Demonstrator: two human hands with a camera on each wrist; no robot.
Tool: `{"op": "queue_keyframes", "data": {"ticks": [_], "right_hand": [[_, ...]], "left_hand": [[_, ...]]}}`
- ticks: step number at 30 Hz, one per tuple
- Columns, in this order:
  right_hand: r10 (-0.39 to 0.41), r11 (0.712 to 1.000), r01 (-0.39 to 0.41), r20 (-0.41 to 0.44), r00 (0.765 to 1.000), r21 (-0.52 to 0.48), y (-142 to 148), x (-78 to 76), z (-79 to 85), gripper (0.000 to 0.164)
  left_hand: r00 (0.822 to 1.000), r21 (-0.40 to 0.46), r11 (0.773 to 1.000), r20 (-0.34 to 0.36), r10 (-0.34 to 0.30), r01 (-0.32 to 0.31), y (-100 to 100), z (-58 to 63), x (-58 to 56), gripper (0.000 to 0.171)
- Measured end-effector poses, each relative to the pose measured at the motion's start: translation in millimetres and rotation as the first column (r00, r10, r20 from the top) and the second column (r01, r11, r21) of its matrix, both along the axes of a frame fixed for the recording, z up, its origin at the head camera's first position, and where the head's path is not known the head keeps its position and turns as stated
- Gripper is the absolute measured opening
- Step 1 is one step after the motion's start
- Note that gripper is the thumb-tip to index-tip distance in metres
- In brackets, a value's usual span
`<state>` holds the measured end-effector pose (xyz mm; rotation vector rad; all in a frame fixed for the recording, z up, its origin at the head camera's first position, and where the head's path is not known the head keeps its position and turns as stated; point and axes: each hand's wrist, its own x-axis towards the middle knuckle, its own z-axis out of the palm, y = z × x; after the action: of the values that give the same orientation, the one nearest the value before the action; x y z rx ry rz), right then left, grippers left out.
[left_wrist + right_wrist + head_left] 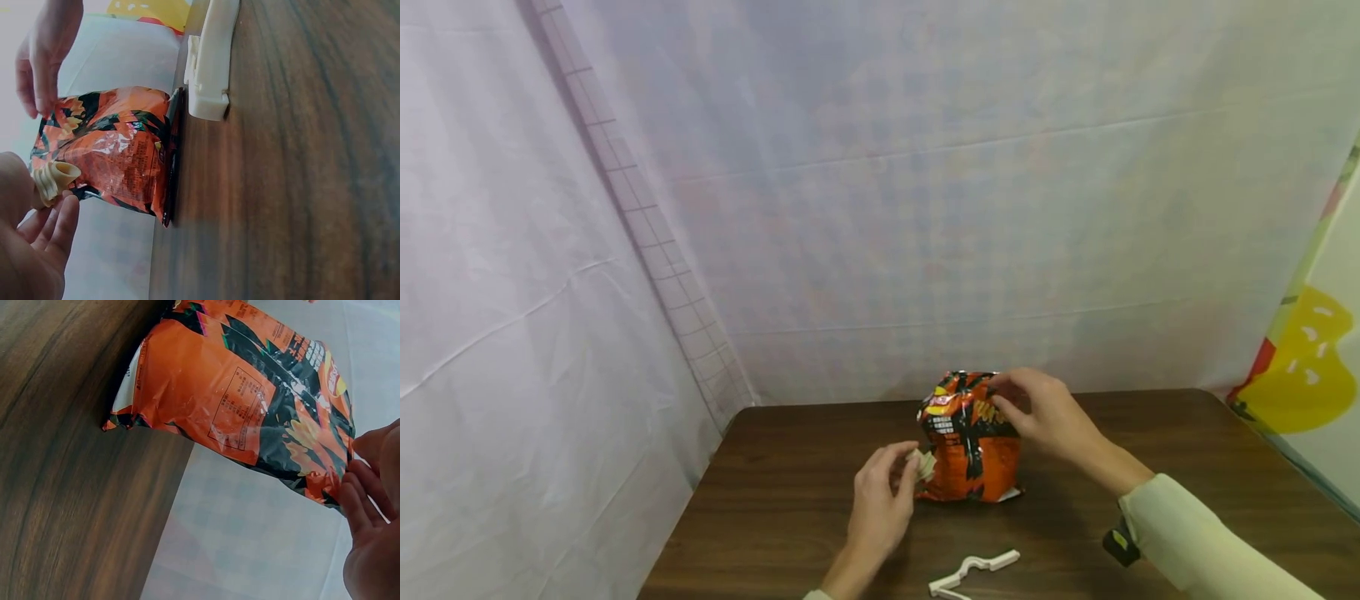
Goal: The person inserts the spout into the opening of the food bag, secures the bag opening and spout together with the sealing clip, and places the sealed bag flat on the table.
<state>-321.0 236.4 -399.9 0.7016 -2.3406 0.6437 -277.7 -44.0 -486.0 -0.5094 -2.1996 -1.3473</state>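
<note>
An orange-and-black snack bag point(973, 454) stands upright on the table. At its left side my left hand point(880, 492) pinches a pale piece point(925, 464) between thumb and fingers. The left wrist view shows this piece as a cream, ridged, hollow tube point(55, 180), possibly a snack, in front of the bag point(119, 153). My right hand point(1045, 408) is at the bag's upper right. In the right wrist view, that hand's thumb and fingers point(356, 500) pinch the top edge of the bag point(206, 381). The bag's opening is hidden.
An unfolded white plastic clip point(973, 567) lies on the dark wooden table point(760, 533) near its front. White curtains point(962, 208) hang behind and to the left. Below the right sleeve is a small black device point(1122, 543).
</note>
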Motion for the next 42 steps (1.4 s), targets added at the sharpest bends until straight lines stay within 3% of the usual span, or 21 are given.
{"op": "queue_keyframes", "data": {"ticks": [11,16,23,33,42], "right_hand": [[-0.043,0.998,0.039,-0.114,0.993,-0.04,-2,-10.5,-2.8,0.028],[-0.045,0.998,0.041,-0.101,0.994,-0.044,-3,-13.5,-1.4,0.034],[-0.027,0.998,0.031,-0.081,0.996,0.05,-4,-20.4,-3.6,0.037],[0.0,1.0,-0.001,-0.065,0.998,-0.017,-7,-19.0,-3.4,0.029],[0.006,0.998,-0.007,-0.024,1.0,-0.058,-7,-16.6,-5.0,0.019]], "left_hand": [[1.0,0.01,1.0,0.011,-0.004,0.004,-4,-7.6,0.3,0.02],[1.0,0.014,1.0,-0.002,-0.007,0.007,-4,-7.9,-0.7,0.02],[1.0,0.019,1.0,0.004,0.002,-0.003,-5,-7.4,-2.7,0.019],[0.999,0.057,0.998,-0.042,0.006,-0.004,-5,-8.9,-8.2,0.024],[1.0,0.069,0.997,0.008,0.019,-0.02,-3,-5.9,-11.4,0.028]]}}
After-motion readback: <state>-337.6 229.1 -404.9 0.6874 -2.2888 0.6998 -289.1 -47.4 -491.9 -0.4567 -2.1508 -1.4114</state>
